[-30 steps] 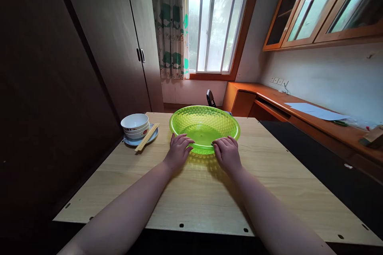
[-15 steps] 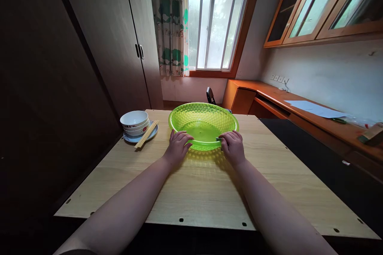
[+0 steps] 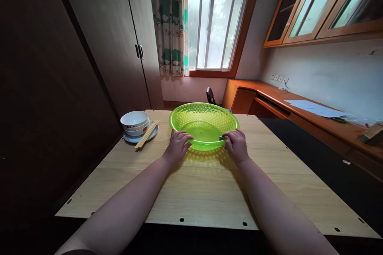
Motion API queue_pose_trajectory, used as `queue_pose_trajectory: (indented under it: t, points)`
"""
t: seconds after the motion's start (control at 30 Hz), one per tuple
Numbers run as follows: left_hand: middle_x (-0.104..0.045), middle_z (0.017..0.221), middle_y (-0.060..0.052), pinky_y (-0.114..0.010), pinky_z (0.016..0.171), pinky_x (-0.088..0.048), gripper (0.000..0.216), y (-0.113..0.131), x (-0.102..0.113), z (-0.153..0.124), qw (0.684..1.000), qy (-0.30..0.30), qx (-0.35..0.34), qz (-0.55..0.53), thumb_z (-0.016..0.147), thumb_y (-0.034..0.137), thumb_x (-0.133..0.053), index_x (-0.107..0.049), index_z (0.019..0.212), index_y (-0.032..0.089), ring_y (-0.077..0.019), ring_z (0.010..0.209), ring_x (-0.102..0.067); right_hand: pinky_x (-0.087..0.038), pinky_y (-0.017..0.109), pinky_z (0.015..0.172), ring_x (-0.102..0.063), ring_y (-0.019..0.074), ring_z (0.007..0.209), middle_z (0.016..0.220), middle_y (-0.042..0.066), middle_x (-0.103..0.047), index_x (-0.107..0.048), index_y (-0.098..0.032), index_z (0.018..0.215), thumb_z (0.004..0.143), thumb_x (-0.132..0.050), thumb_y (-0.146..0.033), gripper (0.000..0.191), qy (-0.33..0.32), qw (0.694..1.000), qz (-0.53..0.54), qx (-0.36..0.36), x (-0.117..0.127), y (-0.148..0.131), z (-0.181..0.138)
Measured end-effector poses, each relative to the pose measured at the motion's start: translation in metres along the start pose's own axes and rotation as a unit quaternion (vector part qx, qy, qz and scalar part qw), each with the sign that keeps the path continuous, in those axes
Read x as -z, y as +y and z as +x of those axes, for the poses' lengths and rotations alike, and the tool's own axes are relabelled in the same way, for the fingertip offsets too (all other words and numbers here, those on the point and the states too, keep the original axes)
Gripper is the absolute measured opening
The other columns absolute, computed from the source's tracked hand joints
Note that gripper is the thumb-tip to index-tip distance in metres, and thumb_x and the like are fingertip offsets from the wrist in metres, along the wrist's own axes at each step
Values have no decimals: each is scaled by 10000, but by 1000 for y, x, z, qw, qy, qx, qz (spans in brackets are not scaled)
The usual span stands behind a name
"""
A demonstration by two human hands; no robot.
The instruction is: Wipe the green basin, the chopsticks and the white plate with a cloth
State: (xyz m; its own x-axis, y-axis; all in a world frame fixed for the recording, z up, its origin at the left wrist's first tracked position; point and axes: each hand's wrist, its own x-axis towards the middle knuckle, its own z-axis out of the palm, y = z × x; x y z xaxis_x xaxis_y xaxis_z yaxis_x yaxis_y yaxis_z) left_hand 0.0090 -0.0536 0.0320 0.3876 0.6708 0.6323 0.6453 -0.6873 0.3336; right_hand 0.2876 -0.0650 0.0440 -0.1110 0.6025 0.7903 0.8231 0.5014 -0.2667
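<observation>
A translucent green plastic basin (image 3: 203,116) with a dimpled wall stands on the light wooden table (image 3: 209,191), near its far middle. My left hand (image 3: 177,146) grips the basin's near rim on the left, fingers curled over the edge. On the near right of the rim rests my right hand (image 3: 237,145), fingers curled, with a small dark green thing showing at its fingertips. I cannot make out what that thing is.
Stacked white bowls (image 3: 134,122) sit on a blue plate with wooden chopsticks (image 3: 147,134) at the table's far left. A dark chair back (image 3: 210,96) shows behind the basin. A wardrobe stands left, and an orange desk (image 3: 299,111) with papers runs along the right wall.
My right hand has slid rightward along the basin's near rim. The left hand has stayed where it was. The view has tilted up slightly.
</observation>
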Motion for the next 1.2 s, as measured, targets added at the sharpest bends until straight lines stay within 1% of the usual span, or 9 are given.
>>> queue_pose_trajectory:
  t: [0.1,0.2,0.33,0.47,0.53,0.73,0.8,1.03,1.2]
  points:
    - [-689,1103,-46,-549,1169,-182,197,0,1,-1,1000,1,0,5,947,259,-471,-637,1054,248,-245,1223,-523,-335,393,1009,-635,195,872,811,22,-708,-648,-221,803,907,-436,-231,237,1,1000,-4,8,-1,-12,-2]
    - [-690,1099,-43,-537,1174,-170,197,-1,2,-1,1000,1,-1,5,947,260,-470,-638,1049,241,-239,1224,-520,-329,391,1022,-632,191,890,832,13,-714,-652,-233,838,898,-467,-230,194,-13,999,3,44,-2,-25,-4]
    - [-697,1081,-45,-528,1178,-159,201,-2,2,0,1000,4,1,7,942,265,-473,-649,1035,238,-237,1209,-528,-338,391,1015,-635,188,876,834,3,-716,-655,-244,853,889,-476,-221,184,-22,997,14,66,-2,-19,-3]
    - [-700,1085,-51,-535,1170,-160,205,-3,1,-1,1000,2,1,-5,945,275,-466,-646,1038,240,-240,1203,-530,-386,390,933,-634,201,832,787,17,-702,-649,-229,789,879,-447,-208,222,21,1000,9,16,-3,2,0]
    - [-699,1091,-52,-538,1167,-163,207,-3,2,-1,1000,1,2,-8,945,278,-462,-644,1040,241,-241,1204,-529,-405,383,887,-630,208,832,791,28,-700,-647,-223,770,871,-435,-203,235,41,999,7,-7,-4,5,1]
    - [-693,1089,-52,-529,1172,-162,209,-3,3,-1,1000,4,-3,-4,943,278,-463,-645,1038,237,-241,1199,-529,-366,394,947,-627,203,844,779,15,-704,-648,-228,773,867,-462,-203,210,12,999,-3,32,-3,-14,-2]
    - [-692,1083,-49,-528,1168,-173,206,-3,4,-1,1000,6,-4,1,940,281,-467,-646,1034,239,-242,1186,-537,-360,392,953,-627,196,837,778,9,-705,-652,-232,783,867,-463,-202,209,3,999,3,41,-2,-14,-2]
    - [-697,1077,-45,-529,1154,-195,203,-2,5,-1,1000,4,3,-5,944,297,-469,-644,1027,238,-240,1175,-550,-400,387,891,-633,212,869,823,31,-705,-652,-225,771,867,-430,-213,241,38,999,26,-9,-2,7,2]
    - [-685,1152,-40,-544,1176,-158,232,-2,5,-3,999,29,11,-31,950,254,-442,-648,1056,244,-237,1270,-491,-411,387,859,-611,219,837,783,34,-693,-647,-222,756,873,-429,-208,248,37,999,19,-11,-3,0,0]
